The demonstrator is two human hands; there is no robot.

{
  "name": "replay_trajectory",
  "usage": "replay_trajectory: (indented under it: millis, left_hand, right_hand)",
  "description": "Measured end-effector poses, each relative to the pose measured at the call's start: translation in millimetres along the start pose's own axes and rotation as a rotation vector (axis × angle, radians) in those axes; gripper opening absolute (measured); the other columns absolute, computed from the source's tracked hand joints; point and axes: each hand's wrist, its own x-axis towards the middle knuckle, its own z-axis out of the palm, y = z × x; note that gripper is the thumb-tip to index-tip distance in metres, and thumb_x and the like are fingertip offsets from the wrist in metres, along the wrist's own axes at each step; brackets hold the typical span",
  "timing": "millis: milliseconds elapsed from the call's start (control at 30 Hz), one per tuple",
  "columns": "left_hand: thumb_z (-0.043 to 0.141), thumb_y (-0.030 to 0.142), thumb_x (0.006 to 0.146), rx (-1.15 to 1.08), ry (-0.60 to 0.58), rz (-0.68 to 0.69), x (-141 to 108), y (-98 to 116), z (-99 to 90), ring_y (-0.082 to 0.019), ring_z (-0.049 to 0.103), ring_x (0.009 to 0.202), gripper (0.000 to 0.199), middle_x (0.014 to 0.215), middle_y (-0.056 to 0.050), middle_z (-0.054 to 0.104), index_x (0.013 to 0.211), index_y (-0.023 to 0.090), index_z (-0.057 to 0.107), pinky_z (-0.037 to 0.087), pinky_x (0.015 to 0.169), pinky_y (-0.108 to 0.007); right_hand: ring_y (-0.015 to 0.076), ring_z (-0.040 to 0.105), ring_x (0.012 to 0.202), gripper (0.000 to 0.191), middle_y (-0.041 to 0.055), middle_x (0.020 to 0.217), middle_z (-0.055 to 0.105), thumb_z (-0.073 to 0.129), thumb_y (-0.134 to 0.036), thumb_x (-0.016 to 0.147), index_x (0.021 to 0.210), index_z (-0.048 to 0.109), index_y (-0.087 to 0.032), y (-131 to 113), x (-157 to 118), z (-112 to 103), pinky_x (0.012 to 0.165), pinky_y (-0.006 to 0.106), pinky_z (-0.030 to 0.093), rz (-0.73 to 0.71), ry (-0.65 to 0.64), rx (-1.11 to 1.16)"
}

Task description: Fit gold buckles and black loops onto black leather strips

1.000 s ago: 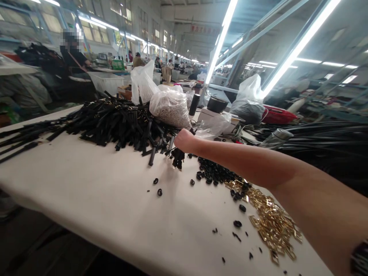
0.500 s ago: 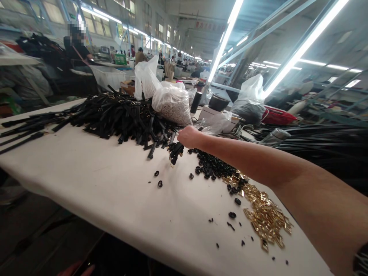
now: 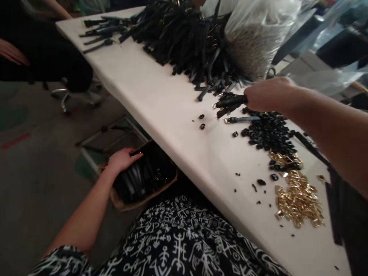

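My right hand (image 3: 266, 94) is closed around a bunch of black straps (image 3: 230, 103) with small gold metal ends, just above the white table. One loose strap (image 3: 243, 119) with a gold buckle lies under the bunch, near a heap of black loops (image 3: 267, 132). Below the table edge, my left hand (image 3: 124, 158) is at a cardboard box (image 3: 126, 207) holding more black straps (image 3: 135, 178). Its thumb and fingers pinch a dark, shiny strap-like piece (image 3: 136, 153); the rest of that piece is hard to make out.
A big pile of black straps (image 3: 184, 38) covers the far side of the table (image 3: 143, 80). Behind it stands a clear plastic bag (image 3: 253, 42) of small parts. Gold buckles (image 3: 299, 199) are heaped at the right. Another person's hand (image 3: 13, 51) shows at far left, near a wheeled chair (image 3: 66, 101).
The view has swung down and left, bringing the box and my left hand into sight. My right hand still grips the strap bunch; a loose buckled strap now lies beneath it.
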Motion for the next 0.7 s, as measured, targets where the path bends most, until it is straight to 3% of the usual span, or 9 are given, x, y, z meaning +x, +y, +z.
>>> replay_trajectory:
  millis: [100, 200, 333, 500, 600, 700]
  left_hand:
    - [0.038, 0.075, 0.084, 0.001, 0.012, -0.023, -2.0, 3.4, 1.4, -0.033, 0.066, 0.107, 0.071, 0.12, -0.011, 0.07, 0.122, 0.023, 0.067, 0.051, 0.082, -0.035]
    - [0.037, 0.074, 0.085, -0.016, 0.019, -0.009, -3.6, 4.7, 1.7, -0.033, 0.065, 0.109, 0.072, 0.12, -0.012, 0.071, 0.124, 0.022, 0.066, 0.05, 0.085, -0.036]
    - [0.025, 0.067, 0.092, -0.083, 0.018, 0.024, -2.0, -0.7, 0.2, -0.031, 0.061, 0.119, 0.071, 0.127, -0.012, 0.068, 0.126, 0.02, 0.066, 0.046, 0.096, -0.036]
    - [0.012, 0.055, 0.097, -0.164, 0.016, 0.03, 4.2, -11.6, -0.3, -0.03, 0.059, 0.123, 0.073, 0.126, -0.012, 0.068, 0.123, 0.017, 0.068, 0.045, 0.099, -0.036]
    - [0.013, 0.051, 0.098, -0.228, 0.03, 0.046, 10.1, -17.7, 3.3, -0.03, 0.06, 0.122, 0.069, 0.124, -0.013, 0.069, 0.124, 0.017, 0.068, 0.045, 0.099, -0.036]
    - [0.015, 0.053, 0.097, -0.3, 0.052, 0.063, 13.4, -23.4, 8.7, -0.032, 0.059, 0.122, 0.071, 0.123, -0.015, 0.069, 0.123, 0.012, 0.067, 0.044, 0.101, -0.039]
  right_hand:
    - [0.0201, 0.07, 0.089, 0.04, 0.0143, 0.094, 0.075, 0.059, -0.039, 0.084, 0.093, 0.071, -0.002, -5.0, -25.9, -10.4, 0.067, 0.034, 0.04, 0.084, -0.131, 0.05]
    - [0.0084, 0.067, 0.062, 0.021, 0.0049, 0.076, 0.074, 0.061, -0.027, 0.089, 0.097, 0.069, -0.009, -38.1, -63.3, -13.7, 0.061, 0.024, 0.044, 0.004, -0.195, 0.496]
    - [0.0101, 0.064, 0.056, 0.008, -0.0004, 0.065, 0.068, 0.061, -0.022, 0.089, 0.088, 0.066, -0.016, -103.1, -94.0, -5.1, 0.051, 0.02, 0.046, -0.171, -0.294, 0.782]
    - [0.0114, 0.063, 0.051, 0.011, 0.0008, 0.065, 0.066, 0.059, -0.025, 0.089, 0.084, 0.06, -0.015, -178.3, -98.3, 20.6, 0.045, 0.02, 0.045, -0.259, -0.431, 0.979]
    - [0.0112, 0.065, 0.054, 0.015, 0.0029, 0.074, 0.07, 0.052, -0.028, 0.094, 0.092, 0.058, -0.015, -219.6, -95.1, 44.2, 0.047, 0.019, 0.049, -0.273, -0.469, 1.072]
    - [0.0122, 0.07, 0.063, 0.02, 0.0047, 0.087, 0.075, 0.045, -0.029, 0.098, 0.105, 0.058, -0.016, -256.8, -94.3, 70.8, 0.054, 0.019, 0.053, -0.279, -0.455, 1.018]
